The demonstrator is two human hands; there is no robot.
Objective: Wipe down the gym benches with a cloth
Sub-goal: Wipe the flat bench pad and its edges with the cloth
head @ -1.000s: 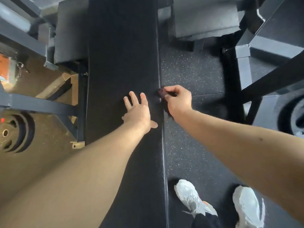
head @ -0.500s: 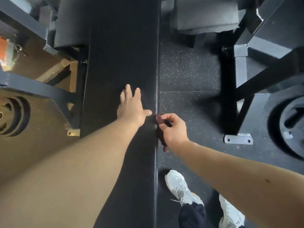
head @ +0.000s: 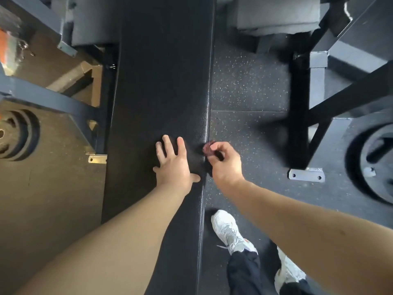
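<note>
A long black padded bench [head: 163,71] runs from the top of the view down to me. My left hand [head: 173,163] lies flat on its pad near the right edge, fingers spread, holding nothing. My right hand [head: 225,163] is closed around a small dark maroon cloth [head: 208,148], pressed against the bench's right side edge. Most of the cloth is hidden inside the fist and behind the edge.
Black speckled rubber floor [head: 246,88] lies right of the bench, where my white shoes [head: 230,232] stand. A black steel rack frame [head: 306,124] with a bolted foot plate [head: 306,175] stands at the right, beside a weight plate [head: 374,162]. Another weight plate [head: 16,135] and frame sit left.
My right hand slid the cloth along the bench's side edge towards me, and the view shifted with it. My left hand stayed flat on the pad.
</note>
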